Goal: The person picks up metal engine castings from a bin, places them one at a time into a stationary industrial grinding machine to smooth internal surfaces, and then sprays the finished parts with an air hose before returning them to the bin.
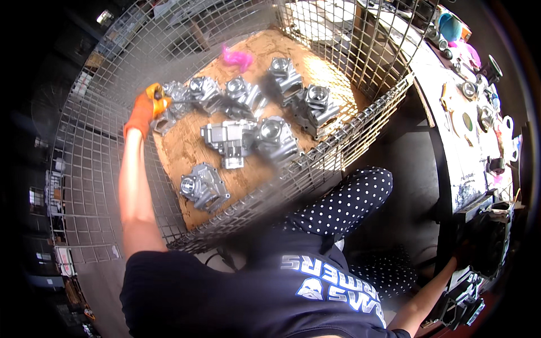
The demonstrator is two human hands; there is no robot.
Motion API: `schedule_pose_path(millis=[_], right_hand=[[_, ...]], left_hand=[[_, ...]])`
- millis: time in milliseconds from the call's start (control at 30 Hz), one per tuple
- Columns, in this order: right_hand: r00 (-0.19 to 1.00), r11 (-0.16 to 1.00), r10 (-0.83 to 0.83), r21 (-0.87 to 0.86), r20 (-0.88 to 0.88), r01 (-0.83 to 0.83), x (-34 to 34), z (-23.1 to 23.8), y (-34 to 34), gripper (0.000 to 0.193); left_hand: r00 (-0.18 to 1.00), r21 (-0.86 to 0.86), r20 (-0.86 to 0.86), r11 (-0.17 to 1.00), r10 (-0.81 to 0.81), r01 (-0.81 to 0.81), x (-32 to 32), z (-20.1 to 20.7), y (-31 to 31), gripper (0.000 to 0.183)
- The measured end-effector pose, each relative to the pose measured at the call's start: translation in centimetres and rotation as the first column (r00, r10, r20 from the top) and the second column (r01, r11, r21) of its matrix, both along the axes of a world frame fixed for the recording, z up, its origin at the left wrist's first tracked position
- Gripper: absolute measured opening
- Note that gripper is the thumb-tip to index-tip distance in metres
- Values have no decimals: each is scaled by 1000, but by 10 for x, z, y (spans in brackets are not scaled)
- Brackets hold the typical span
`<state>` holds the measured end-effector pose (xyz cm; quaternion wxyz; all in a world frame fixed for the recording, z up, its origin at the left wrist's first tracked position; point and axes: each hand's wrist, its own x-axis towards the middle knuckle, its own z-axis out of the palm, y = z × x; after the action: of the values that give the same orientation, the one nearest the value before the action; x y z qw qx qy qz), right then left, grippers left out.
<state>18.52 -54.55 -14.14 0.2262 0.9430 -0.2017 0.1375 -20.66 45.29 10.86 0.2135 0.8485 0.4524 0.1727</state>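
An orange glove covers my left hand [150, 107], which reaches into a wire basket [389, 98] at its left side. Its fingers are curled onto a silver cast-metal housing [176, 92], the leftmost in the back row. Several similar castings stand on the basket's wooden floor [169, 143], among them a ribbed, boxy one [230, 142] in the middle and a round-flanged one [204, 187] at the near left. My right hand [463, 254] is at the far right, beside a dark housing [489, 239] on the bench edge; shadow hides its fingers.
A pink scrap [237, 58] lies at the back of the basket floor. The basket's near wire wall [332, 143] stands between my body and the castings. On the right, a long workbench [459, 163] carries metal parts, a blue round item [449, 26] and other small things.
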Motion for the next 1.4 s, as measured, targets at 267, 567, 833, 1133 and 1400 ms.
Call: schedule_pose_path(millis=[267,567,833,1133,1400], right_hand=[[1000,985,4,-174,-27,-9,-6,29,38,46],[999,998,11,-63,-42,-14,-24,21,8,51],[987,981,-65,189,144,37,-42,85,145,43],[914,996,38,63,404,-70,-48,70,133,40],[920,935,-111,354,377,-32,-42,68,134,37]], left_hand=[[994,-133,35,986,102,-97,-1,32,-46,21],[997,-2,58,999,-49,49,14,97,-79,17],[775,347,525,920,-352,183,12,140,-112,31],[-182,596,773,595,-608,539,256,84,-292,28],[184,793,259,317,-948,520,406,-48,-537,12]])
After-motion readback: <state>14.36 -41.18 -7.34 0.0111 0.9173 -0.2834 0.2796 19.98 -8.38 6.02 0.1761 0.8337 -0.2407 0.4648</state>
